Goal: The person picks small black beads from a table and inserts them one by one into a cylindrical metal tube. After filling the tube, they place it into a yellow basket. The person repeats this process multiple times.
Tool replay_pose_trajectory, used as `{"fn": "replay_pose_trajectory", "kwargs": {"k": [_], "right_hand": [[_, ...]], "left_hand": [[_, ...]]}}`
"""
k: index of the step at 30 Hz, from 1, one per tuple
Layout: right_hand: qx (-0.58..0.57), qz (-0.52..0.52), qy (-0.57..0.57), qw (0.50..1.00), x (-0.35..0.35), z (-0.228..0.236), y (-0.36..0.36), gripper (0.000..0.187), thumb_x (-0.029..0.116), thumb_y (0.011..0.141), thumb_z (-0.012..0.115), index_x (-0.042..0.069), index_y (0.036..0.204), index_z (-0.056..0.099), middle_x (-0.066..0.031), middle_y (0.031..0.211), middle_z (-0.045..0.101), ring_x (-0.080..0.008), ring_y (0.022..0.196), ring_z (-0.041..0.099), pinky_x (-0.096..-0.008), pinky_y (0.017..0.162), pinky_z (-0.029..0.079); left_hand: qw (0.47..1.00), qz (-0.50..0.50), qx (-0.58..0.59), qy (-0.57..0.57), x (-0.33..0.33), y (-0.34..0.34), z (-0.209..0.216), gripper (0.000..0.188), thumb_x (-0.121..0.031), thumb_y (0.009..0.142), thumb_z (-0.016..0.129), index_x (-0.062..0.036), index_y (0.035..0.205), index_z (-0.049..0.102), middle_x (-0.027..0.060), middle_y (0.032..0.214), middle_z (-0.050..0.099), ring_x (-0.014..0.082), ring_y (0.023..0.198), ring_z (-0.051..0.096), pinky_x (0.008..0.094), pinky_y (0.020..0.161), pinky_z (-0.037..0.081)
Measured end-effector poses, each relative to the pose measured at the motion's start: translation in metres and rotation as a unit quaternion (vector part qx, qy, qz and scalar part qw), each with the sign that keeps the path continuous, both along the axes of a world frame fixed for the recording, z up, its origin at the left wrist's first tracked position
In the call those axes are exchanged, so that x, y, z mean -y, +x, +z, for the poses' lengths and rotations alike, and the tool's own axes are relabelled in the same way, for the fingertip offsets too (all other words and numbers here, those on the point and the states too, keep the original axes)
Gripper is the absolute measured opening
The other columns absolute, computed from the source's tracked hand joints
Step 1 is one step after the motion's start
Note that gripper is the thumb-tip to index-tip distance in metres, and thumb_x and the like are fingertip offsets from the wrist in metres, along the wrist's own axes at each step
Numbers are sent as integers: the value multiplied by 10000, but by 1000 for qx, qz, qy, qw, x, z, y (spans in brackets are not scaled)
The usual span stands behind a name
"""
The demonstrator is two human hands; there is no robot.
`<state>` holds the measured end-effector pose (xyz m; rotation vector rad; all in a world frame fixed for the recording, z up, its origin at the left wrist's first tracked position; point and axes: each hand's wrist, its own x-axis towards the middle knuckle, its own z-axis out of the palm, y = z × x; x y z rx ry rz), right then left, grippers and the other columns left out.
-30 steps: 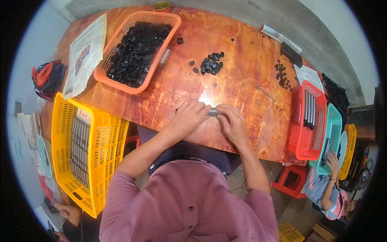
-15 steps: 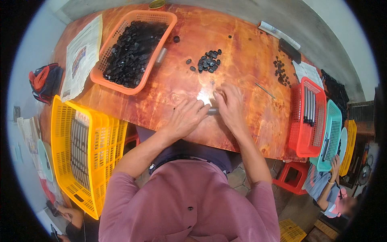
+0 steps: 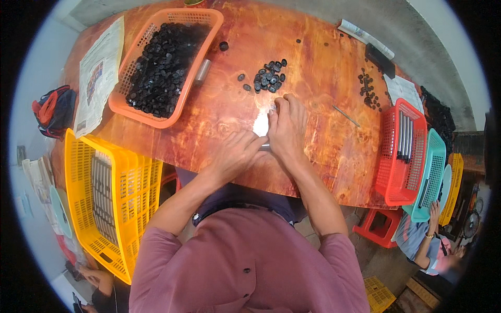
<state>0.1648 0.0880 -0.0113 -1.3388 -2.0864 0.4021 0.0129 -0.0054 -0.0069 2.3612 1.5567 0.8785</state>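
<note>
Fingers [image 3: 251,140] of the left hand [image 3: 236,151] are clamped on a grey tube [image 3: 265,147], mostly hidden beneath them, near the counter's [image 3: 334,169] near edge. The right hand [image 3: 288,130] adjoins its exposed end, fingers bent; their grip I cannot tell. Beyond lie black oval pieces [image 3: 269,79].

On desk [image 3: 329,151]: small parts [image 3: 162,73] in left basket [image 3: 148,120], newspaper [image 3: 98,78] left of it, loose pile [image 3: 268,78] beyond right hand [image 3: 287,128]. Right end: tubes [image 3: 404,135] in right basket [image 3: 399,197].
</note>
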Motion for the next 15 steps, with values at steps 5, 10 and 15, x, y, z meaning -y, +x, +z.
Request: {"fn": "replay_pose_trajectory", "kwargs": {"k": [5, 10, 15], "right_hand": [[5, -8, 7, 1000, 0, -2, 0, 321, 118, 932, 637, -27, 1216, 598, -219, 1311, 548, -401, 1261, 489, -509, 1099, 354], [11, 0, 5, 1000, 0, 1, 0, 323, 78, 922, 638, -23, 1225, 589, -216, 1321, 547, -403, 1256, 498, -501, 1096, 363], [4, -6, -15, 1000, 4, -1, 1, 388, 45, 879, 675, -53, 1244, 584, -250, 1342, 530, -415, 1306, 470, -522, 1125, 335]], "left_hand": [[999, 19, -21, -15, 2, 7, -3, 415, -233, 796, 819, -95, 1171, 708, 60, 903, 610, 259, 856, 623, 391, 728, 506], [1000, 6, -7, -12, 3, 5, -3, 430, -209, 772, 825, -76, 1164, 708, 55, 938, 647, 253, 861, 633, 383, 743, 523], [1000, -16, -8, -2, -1, 3, -2, 437, -186, 766, 830, -53, 1163, 705, 63, 983, 672, 266, 868, 650, 391, 773, 539]]}}
